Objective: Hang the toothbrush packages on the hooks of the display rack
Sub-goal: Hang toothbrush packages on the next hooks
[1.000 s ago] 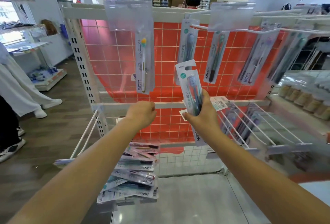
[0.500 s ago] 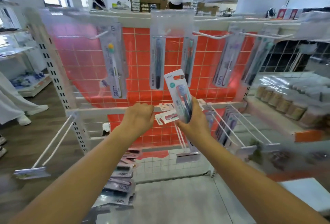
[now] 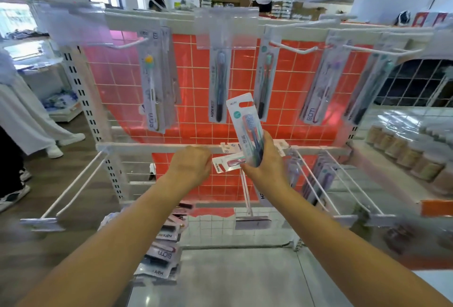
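Note:
My right hand [image 3: 266, 163] grips a small bundle of toothbrush packages, and one package [image 3: 245, 124] stands upright out of it in front of the display rack [image 3: 157, 148]. My left hand [image 3: 191, 164] is just left of it, fingers curled, pinching the end of a pink toothbrush package [image 3: 228, 162] that lies sideways between both hands. Both hands are level with the rack's middle crossbar. Long white hooks [image 3: 246, 191] stick out toward me below the hands. Several packages [image 3: 219, 86] hang on the upper hooks against the orange grid panel.
A pile of loose toothbrush packages [image 3: 161, 245] lies on the low metal shelf [image 3: 232, 279] under my left arm. More hooks [image 3: 73, 189] jut out at the lower left and right. Jars [image 3: 404, 152] line a shelf at right. A person [image 3: 17, 115] stands at left.
My left hand has moved right to meet the right hand, and the pink package now shows between them. The view has swung left along the rack.

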`<act>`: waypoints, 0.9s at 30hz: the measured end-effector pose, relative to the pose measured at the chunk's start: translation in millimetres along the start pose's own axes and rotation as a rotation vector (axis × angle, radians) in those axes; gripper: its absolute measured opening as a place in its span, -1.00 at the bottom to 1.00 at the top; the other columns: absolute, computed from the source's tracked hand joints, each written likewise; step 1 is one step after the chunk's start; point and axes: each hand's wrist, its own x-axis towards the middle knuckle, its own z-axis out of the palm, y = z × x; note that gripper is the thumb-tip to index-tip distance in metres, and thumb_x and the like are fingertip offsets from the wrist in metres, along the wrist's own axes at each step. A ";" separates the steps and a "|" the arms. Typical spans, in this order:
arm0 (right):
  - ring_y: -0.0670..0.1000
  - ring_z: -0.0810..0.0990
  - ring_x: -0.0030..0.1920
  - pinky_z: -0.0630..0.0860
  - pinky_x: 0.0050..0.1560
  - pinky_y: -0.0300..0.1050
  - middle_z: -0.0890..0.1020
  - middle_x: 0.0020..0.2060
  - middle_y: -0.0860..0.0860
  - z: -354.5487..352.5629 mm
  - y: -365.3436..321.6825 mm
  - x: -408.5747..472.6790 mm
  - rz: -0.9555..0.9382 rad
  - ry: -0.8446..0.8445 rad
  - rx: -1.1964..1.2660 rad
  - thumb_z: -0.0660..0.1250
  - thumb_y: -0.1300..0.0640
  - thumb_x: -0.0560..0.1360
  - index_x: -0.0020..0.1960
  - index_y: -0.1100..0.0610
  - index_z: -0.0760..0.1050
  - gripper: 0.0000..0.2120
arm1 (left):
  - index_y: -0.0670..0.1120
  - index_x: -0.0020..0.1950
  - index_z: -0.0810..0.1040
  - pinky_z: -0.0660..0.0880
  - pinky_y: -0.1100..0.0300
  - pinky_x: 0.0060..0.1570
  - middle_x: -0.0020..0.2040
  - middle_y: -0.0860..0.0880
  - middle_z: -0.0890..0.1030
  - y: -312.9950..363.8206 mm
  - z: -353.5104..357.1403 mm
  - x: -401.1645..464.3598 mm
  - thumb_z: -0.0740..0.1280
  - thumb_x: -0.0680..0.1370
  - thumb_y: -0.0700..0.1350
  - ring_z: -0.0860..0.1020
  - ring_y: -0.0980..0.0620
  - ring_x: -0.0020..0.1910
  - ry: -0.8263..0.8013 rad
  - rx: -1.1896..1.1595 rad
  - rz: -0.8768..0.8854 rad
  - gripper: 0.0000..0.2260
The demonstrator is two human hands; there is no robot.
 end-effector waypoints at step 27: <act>0.03 0.51 0.21 0.58 0.10 0.09 0.42 0.24 0.04 44.5 -81.2 67.3 -0.137 0.175 0.047 0.45 0.17 0.41 0.49 0.02 0.00 -0.17 | -0.12 0.13 0.52 0.51 0.04 -0.05 0.03 -0.09 0.60 -60.6 14.5 -1.4 0.12 0.59 -0.06 0.53 -0.09 0.01 -0.042 -0.089 -0.017 -0.75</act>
